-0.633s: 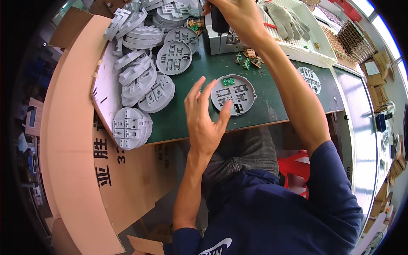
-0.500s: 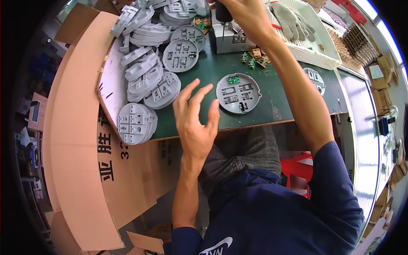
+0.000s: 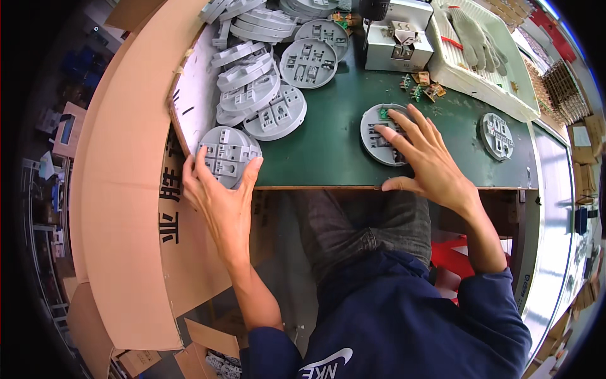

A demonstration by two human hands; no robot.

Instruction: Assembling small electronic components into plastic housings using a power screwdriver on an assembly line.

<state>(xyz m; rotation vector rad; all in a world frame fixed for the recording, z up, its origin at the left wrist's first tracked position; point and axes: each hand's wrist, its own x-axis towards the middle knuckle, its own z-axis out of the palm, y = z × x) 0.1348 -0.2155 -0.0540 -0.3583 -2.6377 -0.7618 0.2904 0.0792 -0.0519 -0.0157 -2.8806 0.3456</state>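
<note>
My left hand [image 3: 221,199] is at the table's front left corner, its thumb and fingers wrapped round a grey round plastic housing [image 3: 228,151] on a short stack. My right hand [image 3: 432,161] lies over another grey round housing [image 3: 372,142], fingers spread and thumb apart. A small green circuit board [image 3: 384,114] shows at that housing's far side; the hand hides much of the rest. On the right of the table lies a further grey housing [image 3: 499,136].
Many grey housings [image 3: 249,72] are heaped at the left. A metal fixture [image 3: 399,47] with a black tool [image 3: 374,9] above it stands at the back. Beside it lie small circuit boards [image 3: 424,85] and a white tray [image 3: 530,108] holding gloves [image 3: 473,41]. A cardboard sheet [image 3: 120,208] flanks the table.
My right hand has left the black tool and come down over the middle housing. My left hand has moved left onto the stack. The view has shifted, showing more of the table's right side.
</note>
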